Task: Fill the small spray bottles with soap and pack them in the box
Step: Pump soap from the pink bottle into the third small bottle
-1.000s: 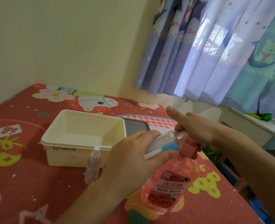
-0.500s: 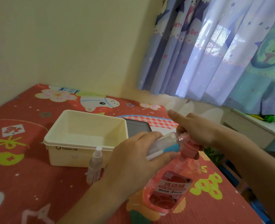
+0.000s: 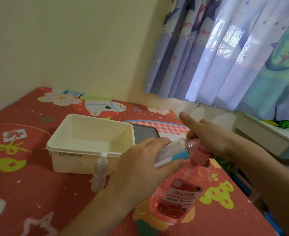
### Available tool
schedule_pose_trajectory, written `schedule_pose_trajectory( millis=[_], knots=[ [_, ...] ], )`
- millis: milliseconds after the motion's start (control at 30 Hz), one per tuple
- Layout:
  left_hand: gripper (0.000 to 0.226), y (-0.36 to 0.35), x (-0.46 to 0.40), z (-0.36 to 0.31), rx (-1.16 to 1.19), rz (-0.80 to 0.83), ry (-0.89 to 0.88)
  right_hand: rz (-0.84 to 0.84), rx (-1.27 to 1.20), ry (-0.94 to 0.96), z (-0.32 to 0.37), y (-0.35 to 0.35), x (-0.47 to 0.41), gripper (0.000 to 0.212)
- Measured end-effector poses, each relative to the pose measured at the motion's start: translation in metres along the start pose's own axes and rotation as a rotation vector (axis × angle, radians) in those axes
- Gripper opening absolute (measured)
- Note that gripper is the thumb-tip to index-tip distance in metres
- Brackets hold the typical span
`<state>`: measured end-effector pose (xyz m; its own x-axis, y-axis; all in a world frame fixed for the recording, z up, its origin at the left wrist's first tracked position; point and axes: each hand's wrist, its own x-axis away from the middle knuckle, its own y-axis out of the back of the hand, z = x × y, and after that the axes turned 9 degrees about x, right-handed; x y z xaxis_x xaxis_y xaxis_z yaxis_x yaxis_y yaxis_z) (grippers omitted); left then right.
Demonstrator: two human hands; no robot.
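My left hand (image 3: 140,169) grips a small clear spray bottle (image 3: 171,150) with a blue band, lying tilted with its mouth against the pump of the pink soap bottle (image 3: 177,200). My right hand (image 3: 206,138) rests on top of the pink pump head (image 3: 198,155), its forefinger sticking out to the left. A second small spray bottle (image 3: 100,172), capped, stands upright on the mat just in front of the cream box (image 3: 89,142), which has nothing in it.
A dark grey lid (image 3: 145,133) lies behind the box. The red patterned mat (image 3: 29,193) covers the table, which meets the yellow wall at the back. Curtains (image 3: 225,53) hang on the right above a white shelf (image 3: 268,135).
Both hands and the two bottles have kept their places. Only the view has shifted slightly.
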<state>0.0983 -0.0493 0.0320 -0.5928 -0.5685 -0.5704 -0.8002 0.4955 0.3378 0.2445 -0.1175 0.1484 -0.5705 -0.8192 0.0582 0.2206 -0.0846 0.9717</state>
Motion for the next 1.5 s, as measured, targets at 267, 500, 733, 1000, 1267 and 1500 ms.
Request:
schedule_pose_trajectory(
  millis=[267, 500, 733, 1000, 1267, 1500],
  knots=[
    [0.058, 0.001, -0.001, -0.005, 0.056, 0.000, -0.011, 0.154, -0.048, -0.068, 0.002, 0.015, 0.004, 0.093],
    [0.060, 0.001, -0.001, 0.000, 0.042, 0.005, 0.016, 0.066, -0.047, -0.029, 0.004, 0.002, -0.001, 0.084],
    [0.058, 0.001, 0.000, -0.005, 0.065, -0.004, -0.002, 0.149, -0.056, -0.083, 0.006, 0.015, 0.005, 0.089],
    [0.057, 0.000, 0.000, 0.001, 0.030, -0.004, 0.005, 0.029, -0.008, -0.032, 0.005, 0.002, 0.000, 0.095],
    [0.056, 0.000, 0.000, -0.004, 0.050, -0.008, -0.013, 0.129, -0.113, -0.124, 0.009, 0.015, 0.009, 0.094],
    [0.060, 0.000, 0.000, 0.002, 0.011, 0.001, 0.015, 0.000, 0.002, -0.037, 0.003, 0.001, 0.000, 0.098]
  ],
)
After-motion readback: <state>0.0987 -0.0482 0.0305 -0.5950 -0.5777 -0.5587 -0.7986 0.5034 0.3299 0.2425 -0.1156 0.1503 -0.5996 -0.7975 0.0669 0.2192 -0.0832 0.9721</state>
